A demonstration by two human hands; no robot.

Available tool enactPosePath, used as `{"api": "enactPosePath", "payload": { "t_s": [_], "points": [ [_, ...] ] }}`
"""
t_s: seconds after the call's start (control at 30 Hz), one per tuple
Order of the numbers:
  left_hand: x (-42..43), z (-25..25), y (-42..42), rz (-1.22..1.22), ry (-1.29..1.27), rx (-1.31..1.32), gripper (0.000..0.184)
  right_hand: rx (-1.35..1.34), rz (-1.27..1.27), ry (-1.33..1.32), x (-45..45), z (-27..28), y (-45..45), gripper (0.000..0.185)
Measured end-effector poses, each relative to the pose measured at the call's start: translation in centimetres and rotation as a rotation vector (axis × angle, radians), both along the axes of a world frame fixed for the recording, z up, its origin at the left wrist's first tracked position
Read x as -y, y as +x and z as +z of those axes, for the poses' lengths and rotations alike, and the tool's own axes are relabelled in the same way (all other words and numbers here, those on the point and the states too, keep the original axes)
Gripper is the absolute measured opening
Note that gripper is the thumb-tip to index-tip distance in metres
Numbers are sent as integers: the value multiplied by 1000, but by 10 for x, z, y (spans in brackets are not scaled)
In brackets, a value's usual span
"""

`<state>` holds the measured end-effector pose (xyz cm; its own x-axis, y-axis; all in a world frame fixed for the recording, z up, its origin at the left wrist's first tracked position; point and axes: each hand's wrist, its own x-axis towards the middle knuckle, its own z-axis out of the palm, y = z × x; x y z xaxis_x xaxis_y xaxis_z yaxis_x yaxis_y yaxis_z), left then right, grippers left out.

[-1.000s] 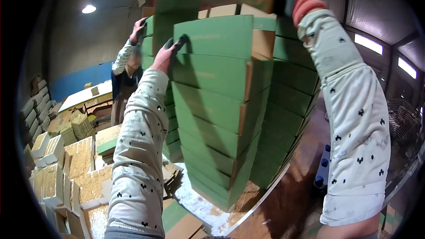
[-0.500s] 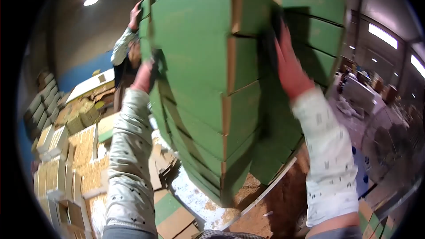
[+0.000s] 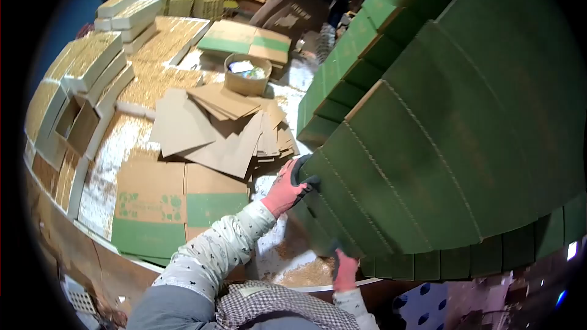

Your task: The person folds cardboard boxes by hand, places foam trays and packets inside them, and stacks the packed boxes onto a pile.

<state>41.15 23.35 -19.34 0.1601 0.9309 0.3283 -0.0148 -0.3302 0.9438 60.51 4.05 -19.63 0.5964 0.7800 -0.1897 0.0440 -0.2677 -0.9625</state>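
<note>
A tall stack of green cardboard boxes [image 3: 391, 171] leans across the right of the head view, its lower end nearest me. My left hand [image 3: 286, 188], in a pink glove with dark fingers, is closed around a lower corner of the stack. Close to the stack's bottom near edge is my right hand [image 3: 345, 273], also gloved. Its dark fingertips meet the green cardboard, but most of its fingers are hidden or blurred. Behind stands a second column of green boxes [image 3: 348, 79], alongside the first.
Flattened printed cartons [image 3: 153, 198] and loose cardboard sheets [image 3: 211, 137] lie on the work surface at left. A round tub [image 3: 247, 82] stands behind them, near white-sided blocks with straw-coloured tops [image 3: 92, 64]. Another person [image 3: 299, 9] stands at the far side.
My view has swung downward. Both hands have come from high on the sides of the green stack to its lower end. The table at left shows more fully.
</note>
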Motion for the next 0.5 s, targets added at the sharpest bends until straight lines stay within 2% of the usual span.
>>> {"api": "enactPosePath", "payload": {
  "t_s": [0.07, 0.1, 0.13, 0.17, 0.27, 0.3, 0.33, 0.37, 0.43, 0.47, 0.5],
  "points": [
    [-17, -4, -7, -51, -33, -221, 84, -65, 75, -59, -29, -37, 58, 32],
    [-28, -14, -6, -99, -76, -314, 91, -149, 105, 20, -48, -27, 63, 36],
    [-35, -24, -3, -134, -49, -223, 95, -234, 131, 100, -66, -14, 65, 40],
    [-41, -33, 4, -172, -21, -132, 100, 240, 162, -93, -84, -31, 92, 44],
    [-56, -38, 25, -179, 4, -5, 112, 453, 219, 54, -142, -105, 185, 71],
    [-62, -38, 32, -165, 2, 13, 115, 588, 220, -44, -153, -72, 175, 67],
    [-71, -49, 40, -124, -74, -94, 118, 722, 222, -145, -164, -31, 159, 64],
    [-77, -60, 51, -87, -56, -113, 119, 730, 244, -161, -174, -25, 155, 60],
    [-72, -42, 71, 18, -24, -107, 119, 744, 247, -185, -191, -22, 152, 51],
    [-73, -50, 82, 84, 7, -164, 119, 752, 225, -192, -191, -26, 154, 47],
    [-77, -59, 93, 65, -9, -155, 119, 988, 281, -319, -194, -43, 166, 44]
  ]
}}
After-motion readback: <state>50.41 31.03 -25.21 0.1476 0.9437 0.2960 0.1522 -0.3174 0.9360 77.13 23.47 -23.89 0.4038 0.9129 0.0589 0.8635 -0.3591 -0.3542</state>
